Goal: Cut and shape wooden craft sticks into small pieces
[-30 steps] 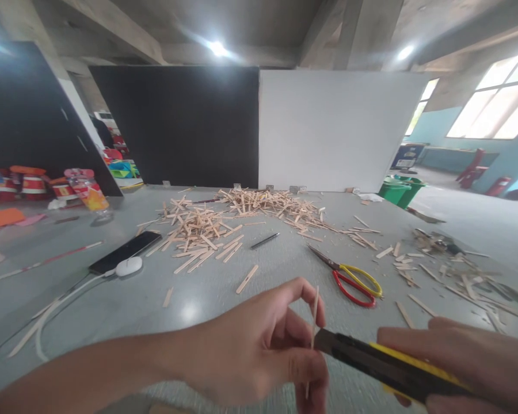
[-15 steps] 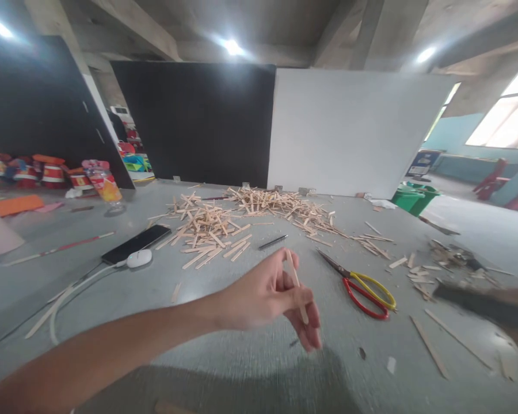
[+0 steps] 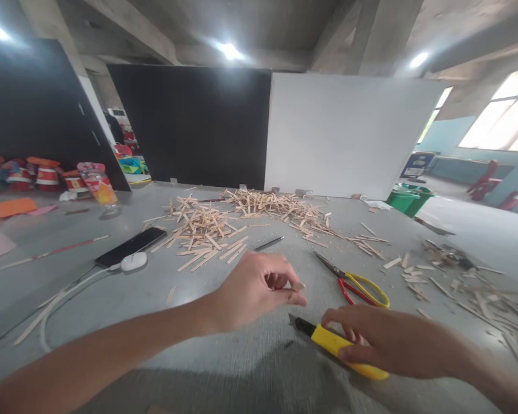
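My left hand (image 3: 259, 290) is closed in a pinch above the middle of the table. Between its thumb and index finger is a wooden craft stick (image 3: 299, 286), seen almost end-on, with most of it hidden by the fingers. Just to the right, my right hand (image 3: 380, 339) grips a yellow utility knife (image 3: 332, 340) by its handle. The knife's dark blade end points up and left, beneath the left fingertips and apart from the stick. Behind the right hand lie scissors (image 3: 365, 290) with red and yellow handles, partly covered by that hand.
A heap of craft sticks (image 3: 207, 221) spreads along the back of the grey table (image 3: 224, 362). A pen (image 3: 269, 244) lies in front of it. On the left are a phone (image 3: 132, 246) and a white charger (image 3: 133, 261) with a cable. Wood scraps (image 3: 479, 299) litter the right side.
My right hand has come in from the right with the yellow utility knife. The left hand has turned, so the stick, earlier seen lengthwise, now shows mainly its end.
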`<state>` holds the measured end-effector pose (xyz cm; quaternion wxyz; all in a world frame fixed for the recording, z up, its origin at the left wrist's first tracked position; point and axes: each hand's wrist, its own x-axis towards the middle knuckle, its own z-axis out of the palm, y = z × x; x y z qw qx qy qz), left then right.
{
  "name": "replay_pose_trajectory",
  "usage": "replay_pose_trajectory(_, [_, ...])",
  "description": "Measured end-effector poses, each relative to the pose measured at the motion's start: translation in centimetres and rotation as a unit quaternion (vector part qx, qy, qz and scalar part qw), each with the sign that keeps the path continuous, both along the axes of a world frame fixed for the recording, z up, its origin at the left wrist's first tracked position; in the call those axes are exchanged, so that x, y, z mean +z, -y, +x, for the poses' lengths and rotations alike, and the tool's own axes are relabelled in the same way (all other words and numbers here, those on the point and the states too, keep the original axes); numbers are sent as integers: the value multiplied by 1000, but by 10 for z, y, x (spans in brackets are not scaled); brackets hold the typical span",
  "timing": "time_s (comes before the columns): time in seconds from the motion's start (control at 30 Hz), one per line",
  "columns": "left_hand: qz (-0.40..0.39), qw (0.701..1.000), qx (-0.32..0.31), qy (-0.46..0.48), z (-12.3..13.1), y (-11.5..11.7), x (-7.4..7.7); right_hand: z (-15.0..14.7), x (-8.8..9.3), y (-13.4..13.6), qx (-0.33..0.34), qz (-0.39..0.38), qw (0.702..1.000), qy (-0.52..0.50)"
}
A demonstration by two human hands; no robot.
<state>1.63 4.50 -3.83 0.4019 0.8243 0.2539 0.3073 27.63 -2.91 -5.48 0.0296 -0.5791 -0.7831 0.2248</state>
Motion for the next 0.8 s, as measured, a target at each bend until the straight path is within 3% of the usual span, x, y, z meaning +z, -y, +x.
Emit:
replay_pose_trajectory(0.07, [-70,997,-32,-14,-1,-1,1,13,-8,-9,-12,14,999,36])
replay_pose_trajectory(0.13, [-143,987,-65,-18,-2,0,3,31,-25,-21,-49,112,985,118])
replay_pose_trajectory(0.17, [-165,983,-75,-15,-2,1,5,40,-35,-28,-64,119,981,142])
replay_pose_trajectory(0.27, [-172,981,-92,11,-4,5,11,59,-63,-45,-80,108,977,168])
replay_pose_trajectory(0.37, [-162,981,-97,41,-6,8,16,64,-75,-57,-101,97,976,165])
replay_pose_trajectory(0.6, [-154,983,-78,60,-8,16,25,66,-61,-62,-115,63,986,104])
replay_pose_trajectory(0.8, [-116,993,-5,29,-14,21,34,49,-38,-55,-85,38,993,-73])
